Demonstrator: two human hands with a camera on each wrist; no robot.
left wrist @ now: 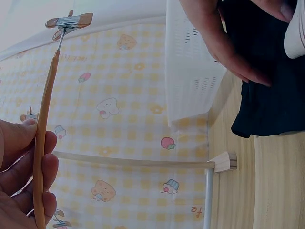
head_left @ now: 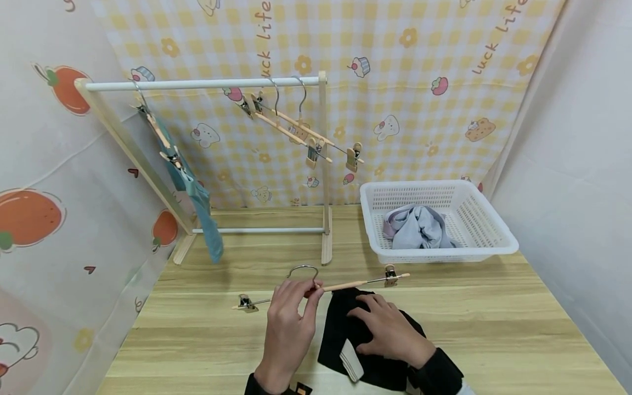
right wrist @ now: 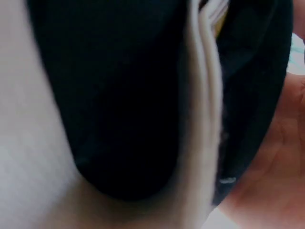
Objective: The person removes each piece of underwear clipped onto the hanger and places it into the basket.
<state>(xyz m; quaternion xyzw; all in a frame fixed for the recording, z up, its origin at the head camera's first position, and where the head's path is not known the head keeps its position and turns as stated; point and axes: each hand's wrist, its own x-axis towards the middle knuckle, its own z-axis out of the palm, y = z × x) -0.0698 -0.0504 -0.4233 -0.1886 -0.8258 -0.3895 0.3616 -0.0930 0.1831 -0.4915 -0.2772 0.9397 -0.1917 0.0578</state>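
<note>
Now left hand (head_left: 286,318) pinches slim wooden hanger (head_left: 340,286); right hand (head_left: 390,329) flat on black cloth (head_left: 340,329).

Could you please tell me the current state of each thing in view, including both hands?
Left hand: grips the clip hanger's bar.
Right hand: lies flat on the black garment, fingers straight.
Clip hanger: lying across the table, off the rail.
Black garment: folded on the table, unclipped.
Basket: holds a crumpled grey garment.
Rail: carries two bare hangers and one with a teal garment clipped on.
</note>
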